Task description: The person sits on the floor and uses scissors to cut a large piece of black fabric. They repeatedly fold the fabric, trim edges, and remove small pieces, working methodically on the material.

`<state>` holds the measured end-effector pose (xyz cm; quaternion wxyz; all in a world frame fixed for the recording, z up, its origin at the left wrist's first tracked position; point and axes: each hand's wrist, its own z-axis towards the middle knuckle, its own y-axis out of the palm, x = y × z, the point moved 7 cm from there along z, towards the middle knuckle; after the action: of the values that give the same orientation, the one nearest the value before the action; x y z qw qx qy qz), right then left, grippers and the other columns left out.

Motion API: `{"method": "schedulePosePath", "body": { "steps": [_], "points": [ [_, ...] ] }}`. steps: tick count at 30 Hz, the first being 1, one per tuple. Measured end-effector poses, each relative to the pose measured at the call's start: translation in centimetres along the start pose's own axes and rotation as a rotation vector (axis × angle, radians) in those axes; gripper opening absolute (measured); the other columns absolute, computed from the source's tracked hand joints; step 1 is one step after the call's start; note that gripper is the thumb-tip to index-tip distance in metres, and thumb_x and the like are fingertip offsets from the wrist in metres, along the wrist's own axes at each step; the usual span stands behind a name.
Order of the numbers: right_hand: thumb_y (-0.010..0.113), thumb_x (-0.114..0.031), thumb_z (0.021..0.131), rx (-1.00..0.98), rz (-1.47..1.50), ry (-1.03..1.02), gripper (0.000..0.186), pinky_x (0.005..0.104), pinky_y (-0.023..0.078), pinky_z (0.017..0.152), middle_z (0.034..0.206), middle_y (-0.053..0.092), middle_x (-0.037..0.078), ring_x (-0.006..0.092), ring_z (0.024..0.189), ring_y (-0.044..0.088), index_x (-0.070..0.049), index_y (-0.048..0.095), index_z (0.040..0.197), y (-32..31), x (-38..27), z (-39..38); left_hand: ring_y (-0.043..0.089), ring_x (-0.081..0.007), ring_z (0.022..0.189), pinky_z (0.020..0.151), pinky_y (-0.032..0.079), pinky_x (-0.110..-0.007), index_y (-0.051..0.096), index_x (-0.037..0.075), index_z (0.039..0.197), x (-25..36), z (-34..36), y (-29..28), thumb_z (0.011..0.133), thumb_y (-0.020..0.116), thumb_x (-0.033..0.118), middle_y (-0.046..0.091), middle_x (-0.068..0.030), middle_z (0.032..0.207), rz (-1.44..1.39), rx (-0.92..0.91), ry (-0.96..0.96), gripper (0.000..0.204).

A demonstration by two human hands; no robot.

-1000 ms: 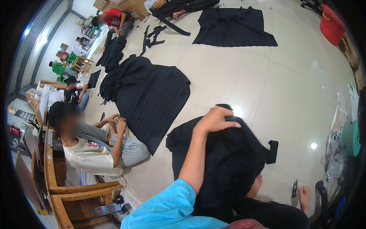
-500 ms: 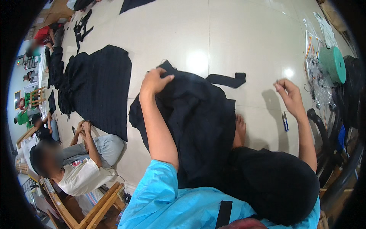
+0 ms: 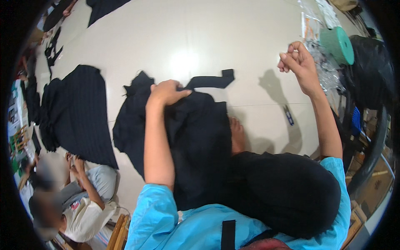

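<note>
Black cloth (image 3: 191,129) lies bunched over my lap and the floor in front of me. My left hand (image 3: 168,92) rests on its far edge, thumb stretched out and fingers curled onto the fabric, gripping it. A ragged corner (image 3: 139,85) of the cloth sticks out beyond that hand, and a flat black strap (image 3: 212,81) extends to the right. My right hand (image 3: 298,62) is raised over the floor, well apart from the cloth, with thumb and fingers pinched together. Whatever sits in that pinch is too small to make out. Small blue thread snips (image 3: 289,116) lie below it.
To the left, a seated person (image 3: 89,208) works beside another spread black garment (image 3: 79,112). A green roll (image 3: 336,46) and clear plastic bags (image 3: 325,71) stand at the right, near a black plastic bag (image 3: 371,71). My bare foot (image 3: 237,135) shows beside the cloth.
My right hand has lifted farther from the cloth, its fingers drawn closer together. My left hand has shifted right along the cloth's edge. The whole view has swung, moving the surroundings leftward.
</note>
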<state>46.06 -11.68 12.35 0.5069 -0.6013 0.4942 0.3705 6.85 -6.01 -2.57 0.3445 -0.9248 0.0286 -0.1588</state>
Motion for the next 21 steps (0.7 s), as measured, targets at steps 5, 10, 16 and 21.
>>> {"method": "schedulePosePath", "body": {
  "steps": [5,10,16,21],
  "points": [
    [0.067,-0.020,0.107,0.027,-0.083,-0.032,0.038,0.0295,0.054,0.081,0.092,0.076,0.012,0.0133,0.082,0.067,-0.003,0.054,0.138,-2.7,-1.8,0.0,0.068,-0.0386,0.124,0.111,0.046,-0.052,0.074,0.010,0.122,1.0,-0.7,-0.2,0.093,0.077,0.047,0.075,-0.0192,0.127,-0.156,0.072,0.110,0.047],
    [0.062,-0.018,0.109,-0.115,-0.163,0.052,0.028,0.0314,0.056,0.087,0.111,0.075,0.011,0.0136,0.097,0.067,-0.002,0.061,0.133,-6.4,2.8,2.2,0.073,-0.0383,0.111,0.095,0.056,-0.045,0.072,0.008,0.118,0.4,-0.7,-0.6,0.097,0.073,0.042,0.076,-0.0202,0.120,-0.244,0.155,0.191,0.039],
    [0.062,-0.013,0.108,0.179,-0.297,0.374,0.041,0.0319,0.057,0.096,0.135,0.068,0.011,0.0184,0.111,0.067,-0.001,0.057,0.147,-24.1,13.1,3.4,0.070,-0.0359,0.107,0.097,0.053,-0.047,0.064,0.006,0.108,2.5,-1.6,-1.3,0.101,0.073,0.038,0.075,-0.0226,0.109,-0.318,0.125,0.191,0.034],
    [0.061,-0.007,0.099,0.110,-0.546,0.570,0.057,0.0324,0.054,0.094,0.139,0.069,0.012,0.0204,0.114,0.065,0.003,0.048,0.154,-29.7,13.2,3.1,0.069,-0.0342,0.100,0.093,0.053,-0.047,0.063,0.005,0.108,2.4,-1.6,-1.7,0.100,0.074,0.035,0.075,-0.0215,0.104,-0.306,0.202,0.250,0.033]
  ]
}}
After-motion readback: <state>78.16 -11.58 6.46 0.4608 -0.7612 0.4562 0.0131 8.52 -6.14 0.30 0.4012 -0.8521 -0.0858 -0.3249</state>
